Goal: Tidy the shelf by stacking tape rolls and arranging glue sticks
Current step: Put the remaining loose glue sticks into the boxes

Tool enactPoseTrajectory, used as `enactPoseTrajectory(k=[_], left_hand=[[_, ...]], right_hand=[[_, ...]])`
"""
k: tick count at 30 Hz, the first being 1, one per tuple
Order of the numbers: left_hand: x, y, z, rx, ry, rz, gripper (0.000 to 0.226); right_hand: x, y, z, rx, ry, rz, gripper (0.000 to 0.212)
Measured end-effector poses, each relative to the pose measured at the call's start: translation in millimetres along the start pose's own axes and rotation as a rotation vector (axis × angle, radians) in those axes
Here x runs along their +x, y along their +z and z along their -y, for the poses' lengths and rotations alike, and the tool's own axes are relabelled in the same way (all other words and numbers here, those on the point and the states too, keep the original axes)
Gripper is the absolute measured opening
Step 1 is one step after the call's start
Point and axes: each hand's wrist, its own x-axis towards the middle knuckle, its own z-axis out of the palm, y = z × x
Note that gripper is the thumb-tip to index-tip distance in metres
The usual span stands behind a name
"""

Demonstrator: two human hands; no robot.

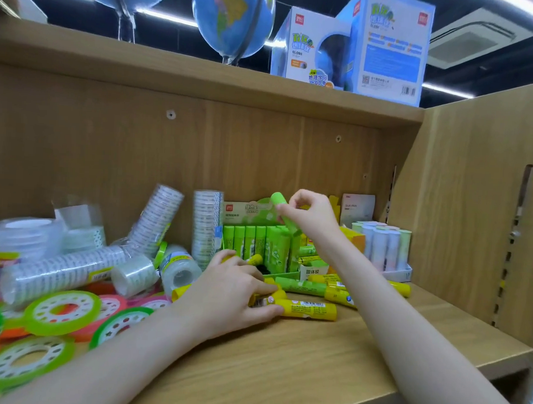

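Left hand (pixel 236 289) lies palm-down on the shelf (pixel 329 351), fingers curled over a cluster of yellow glue sticks (pixel 309 309) and hiding most of them; how many it grips is unclear. Right hand (pixel 309 214) is raised above the green display box (pixel 257 241), pinching a green glue stick (pixel 281 207), tilted, its lower end hidden behind the wrist. Tape rolls (pixel 62 312) lie jumbled at left, partly cut off and blurred.
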Motion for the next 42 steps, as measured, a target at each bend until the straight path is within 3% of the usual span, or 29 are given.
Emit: enactPoseTrajectory(k=[1, 4, 11, 16, 19, 21, 28, 36, 42], left_hand=[[0, 0, 0, 0.004, -0.002, 0.004, 0.088], [1, 1, 1, 0.005, -0.006, 0.015, 0.09], [0, 0, 1, 0.014, -0.002, 0.033, 0.091], [0, -1, 1, 0.016, 0.0, 0.029, 0.091], [0, -1, 1, 0.022, 0.009, 0.028, 0.09], [0, -2, 2, 0.019, 0.015, 0.029, 0.09], [0, -2, 2, -0.011, 0.019, 0.026, 0.087], [0, -2, 4, 0.012, -0.012, 0.027, 0.088], [1, -5, 5, 0.135, -0.066, 0.072, 0.101]], right_hand=[[-2, -2, 0, 0.066, -0.002, 0.032, 0.015], [-7, -10, -5, 0.25, -0.026, 0.193, 0.044], [-13, -7, 4, 0.319, -0.131, 0.185, 0.024], [-11, 0, -4, -0.001, -0.271, 0.142, 0.026], [-12, 5, -15, -0.419, -0.361, 0.259, 0.024], [-12, 4, -18, -0.538, -0.339, 0.29, 0.024], [-11, 15, -22, -0.619, -0.299, 0.275, 0.025], [-1, 16, -19, -0.55, -0.269, 0.275, 0.021], [4, 23, -20, -0.588, -0.297, 0.293, 0.021]])
